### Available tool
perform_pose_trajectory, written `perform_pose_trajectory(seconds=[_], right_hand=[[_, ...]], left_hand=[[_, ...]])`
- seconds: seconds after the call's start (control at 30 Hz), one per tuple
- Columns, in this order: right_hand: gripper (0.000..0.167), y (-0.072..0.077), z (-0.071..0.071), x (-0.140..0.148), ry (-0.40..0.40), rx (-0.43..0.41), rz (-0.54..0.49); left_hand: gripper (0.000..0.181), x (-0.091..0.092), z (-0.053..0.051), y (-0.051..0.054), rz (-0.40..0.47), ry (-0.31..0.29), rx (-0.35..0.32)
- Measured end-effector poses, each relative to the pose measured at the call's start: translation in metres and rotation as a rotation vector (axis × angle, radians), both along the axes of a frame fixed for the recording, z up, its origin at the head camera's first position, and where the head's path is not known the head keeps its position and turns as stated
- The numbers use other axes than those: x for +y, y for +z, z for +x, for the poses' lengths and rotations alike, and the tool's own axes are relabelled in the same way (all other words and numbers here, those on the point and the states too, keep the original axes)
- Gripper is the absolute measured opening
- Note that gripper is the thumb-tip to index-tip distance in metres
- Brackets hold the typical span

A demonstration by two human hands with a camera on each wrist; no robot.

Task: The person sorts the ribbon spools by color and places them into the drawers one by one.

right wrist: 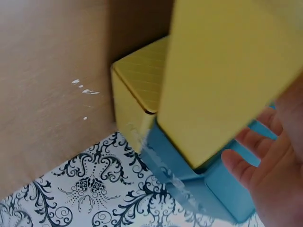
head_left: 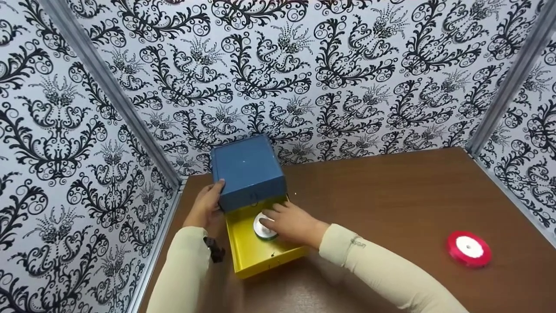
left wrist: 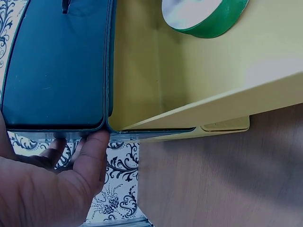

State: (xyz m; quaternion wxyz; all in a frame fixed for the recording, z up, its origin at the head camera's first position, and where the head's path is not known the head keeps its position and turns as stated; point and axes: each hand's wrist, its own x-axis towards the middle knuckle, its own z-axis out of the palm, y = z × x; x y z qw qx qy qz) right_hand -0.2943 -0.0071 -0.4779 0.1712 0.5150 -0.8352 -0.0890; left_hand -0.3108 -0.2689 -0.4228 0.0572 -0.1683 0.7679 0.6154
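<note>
A small drawer box stands near the back left, with a blue upper part (head_left: 247, 167) and a yellow drawer (head_left: 247, 252) pulled out below it. My left hand (head_left: 208, 202) presses on the left side of the blue part; the left wrist view shows its fingertips (left wrist: 97, 142) touching that side. Inside the drawer lies a spool of green ribbon (left wrist: 213, 21) with a white face. Over this spool reaches my right hand (head_left: 293, 224), its thumb and fingers partly covering it. In the right wrist view the fingers of that hand (right wrist: 246, 163) are loosely extended, gripping nothing visible.
A spool of red ribbon (head_left: 469, 249) lies on the right side of the brown table (head_left: 369, 204). Patterned wall panels (head_left: 304, 78) enclose the back and sides, and the box stands close to the back one. White specks (right wrist: 85, 90) mark the tabletop beside the box.
</note>
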Motion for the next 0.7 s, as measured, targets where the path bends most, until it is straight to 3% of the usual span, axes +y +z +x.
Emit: perform_pose_trajectory(seconds=[0.2, 0.5, 0.7], right_hand=[[0.066, 0.003, 0.020, 0.026, -0.079, -0.232, -0.205], [0.057, -0.026, 0.048, 0.073, -0.169, -0.357, -0.609], [0.048, -0.048, 0.063, 0.097, -0.323, -0.574, -0.884]], left_hand=[[0.075, 0.000, 0.002, 0.000, 0.043, 0.006, -0.052], [0.077, 0.000, 0.003, 0.001, 0.084, 0.010, -0.056], [0.078, 0.001, 0.005, 0.002, 0.077, -0.004, -0.066]])
